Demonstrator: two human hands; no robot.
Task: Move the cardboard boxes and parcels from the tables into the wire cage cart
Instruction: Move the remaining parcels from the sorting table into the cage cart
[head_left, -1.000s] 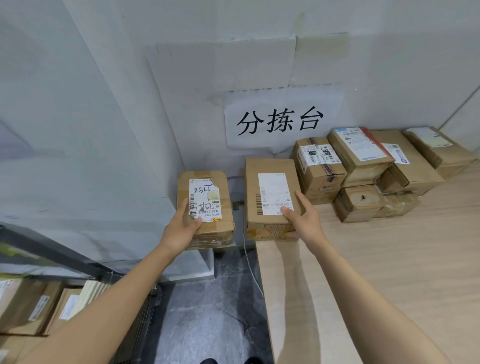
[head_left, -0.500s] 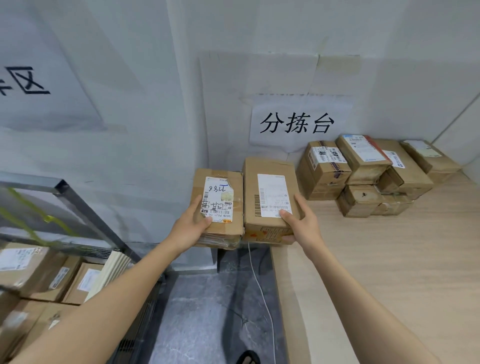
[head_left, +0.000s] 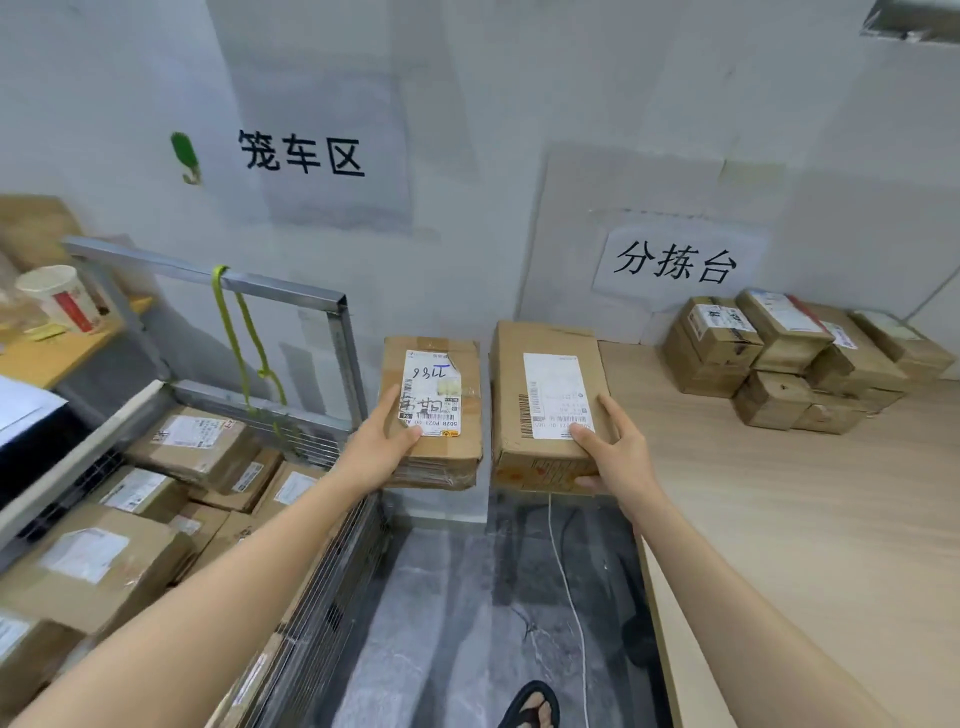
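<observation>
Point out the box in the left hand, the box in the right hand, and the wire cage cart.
Box in the left hand (head_left: 441, 353): head view, bare cardboard top.
Box in the right hand (head_left: 550, 395): head view, white shipping label.
Wire cage cart (head_left: 291, 299): head view, top metal rail.

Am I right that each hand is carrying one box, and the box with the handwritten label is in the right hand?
Not quite. Each hand does carry one box, but the head view shows the box with the handwritten label in the left hand. The right hand holds the larger box with the printed label.
</observation>
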